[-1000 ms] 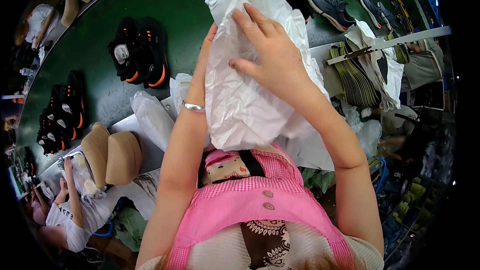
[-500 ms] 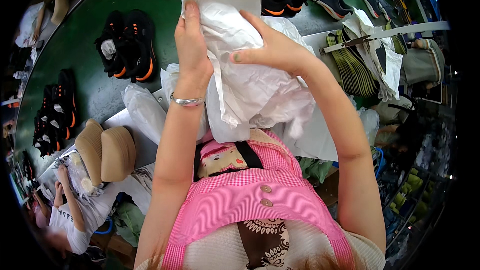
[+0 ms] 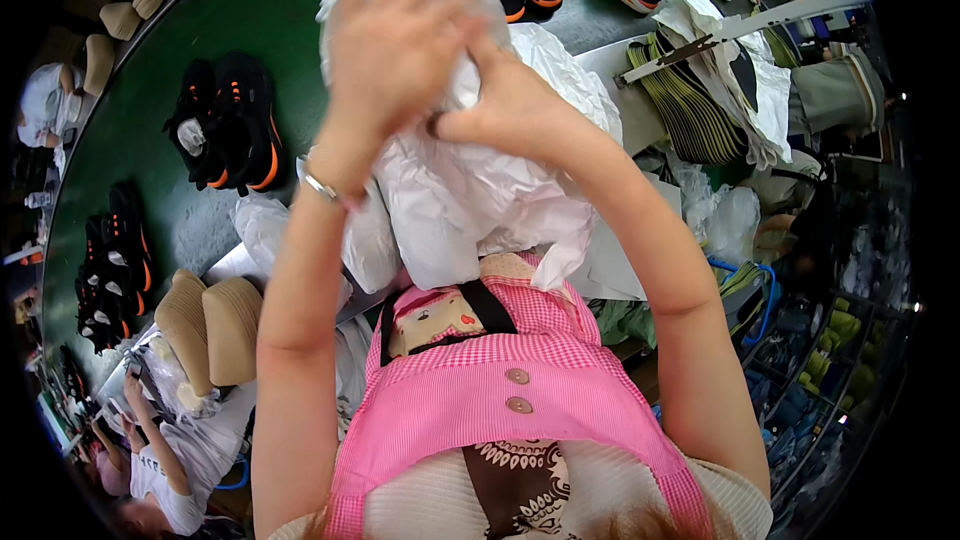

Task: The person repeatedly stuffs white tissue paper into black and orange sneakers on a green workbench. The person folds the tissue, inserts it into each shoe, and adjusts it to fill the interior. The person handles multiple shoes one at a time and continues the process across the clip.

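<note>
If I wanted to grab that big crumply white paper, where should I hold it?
Probably at the top bunch, one palm on each side, as the left hand and right hand do now. There the white tissue paper is wadded thick, so it gives something firm to squeeze. The lower part hangs loose in thin folds and would likely slip or tear.

Large sheet of white tissue paper (image 3: 470, 190), crumpled and creased, bunched into a rounded wad at the top, loose folds hanging down below it, raised above the worktop close to the camera, gripped by both hands, lower edge ragged.
</note>
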A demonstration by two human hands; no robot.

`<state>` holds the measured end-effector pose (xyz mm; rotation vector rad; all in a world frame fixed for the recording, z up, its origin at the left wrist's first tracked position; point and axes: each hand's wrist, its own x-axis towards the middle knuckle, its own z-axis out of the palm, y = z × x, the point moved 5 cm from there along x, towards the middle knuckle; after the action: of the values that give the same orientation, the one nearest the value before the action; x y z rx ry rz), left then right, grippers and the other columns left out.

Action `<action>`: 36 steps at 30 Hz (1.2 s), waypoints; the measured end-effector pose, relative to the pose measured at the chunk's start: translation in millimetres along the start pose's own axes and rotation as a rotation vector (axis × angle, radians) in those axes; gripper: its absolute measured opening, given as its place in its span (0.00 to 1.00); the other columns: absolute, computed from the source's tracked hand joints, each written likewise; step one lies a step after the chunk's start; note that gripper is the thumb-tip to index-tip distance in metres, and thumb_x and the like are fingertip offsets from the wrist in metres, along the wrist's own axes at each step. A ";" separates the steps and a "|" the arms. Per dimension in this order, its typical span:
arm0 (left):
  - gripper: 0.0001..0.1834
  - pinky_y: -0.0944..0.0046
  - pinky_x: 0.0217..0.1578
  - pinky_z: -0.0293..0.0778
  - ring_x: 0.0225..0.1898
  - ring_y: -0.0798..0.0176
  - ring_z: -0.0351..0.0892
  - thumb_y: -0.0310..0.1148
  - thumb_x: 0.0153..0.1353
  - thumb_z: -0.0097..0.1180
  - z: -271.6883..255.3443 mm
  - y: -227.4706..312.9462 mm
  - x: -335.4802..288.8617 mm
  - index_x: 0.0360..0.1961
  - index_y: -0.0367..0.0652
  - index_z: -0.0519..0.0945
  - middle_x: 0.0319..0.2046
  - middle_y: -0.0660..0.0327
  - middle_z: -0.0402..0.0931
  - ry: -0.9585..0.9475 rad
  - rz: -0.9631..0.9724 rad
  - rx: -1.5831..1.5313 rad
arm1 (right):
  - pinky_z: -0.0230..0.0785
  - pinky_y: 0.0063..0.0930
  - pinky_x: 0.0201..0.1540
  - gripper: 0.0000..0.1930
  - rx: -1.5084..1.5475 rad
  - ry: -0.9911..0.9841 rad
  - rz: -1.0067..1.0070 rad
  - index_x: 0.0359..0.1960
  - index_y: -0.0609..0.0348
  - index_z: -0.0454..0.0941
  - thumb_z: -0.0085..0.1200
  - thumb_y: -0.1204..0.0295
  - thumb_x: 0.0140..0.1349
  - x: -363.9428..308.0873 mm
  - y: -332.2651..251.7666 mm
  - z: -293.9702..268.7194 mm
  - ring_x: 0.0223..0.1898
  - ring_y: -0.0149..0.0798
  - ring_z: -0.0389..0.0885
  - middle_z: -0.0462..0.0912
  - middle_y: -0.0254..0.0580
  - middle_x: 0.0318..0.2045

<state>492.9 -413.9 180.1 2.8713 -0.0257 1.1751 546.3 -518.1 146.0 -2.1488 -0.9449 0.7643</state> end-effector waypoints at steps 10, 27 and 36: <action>0.26 0.64 0.52 0.69 0.49 0.65 0.73 0.38 0.67 0.49 -10.8 -27.0 -49.4 0.60 0.32 0.66 0.51 0.56 0.74 0.090 -1.030 -1.064 | 0.58 0.49 0.60 0.53 -0.259 0.526 -0.085 0.68 0.64 0.46 0.61 0.62 0.40 -9.9 -6.8 -0.2 0.55 0.65 0.65 0.65 0.68 0.54; 0.35 0.55 0.61 0.63 0.59 0.56 0.68 0.54 0.61 0.49 -9.1 6.0 -60.0 0.63 0.42 0.64 0.60 0.57 0.67 0.201 -1.571 -1.973 | 0.69 0.17 0.34 0.24 1.235 0.293 -0.108 0.29 0.62 0.79 0.48 0.50 0.66 -12.6 -3.9 20.6 0.30 0.20 0.74 0.79 0.28 0.27; 0.31 0.59 0.57 0.67 0.55 0.60 0.72 0.49 0.59 0.54 -30.3 -29.4 -55.6 0.59 0.41 0.67 0.54 0.61 0.72 0.461 -1.163 -1.887 | 0.65 0.35 0.55 0.47 0.346 0.297 -0.135 0.62 0.76 0.56 0.63 0.50 0.51 -77.2 -40.9 27.1 0.55 0.52 0.74 0.74 0.66 0.51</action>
<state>433.0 -383.2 161.9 0.6505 0.3012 0.6577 466.6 -548.5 178.9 -1.8123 -0.7326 0.4840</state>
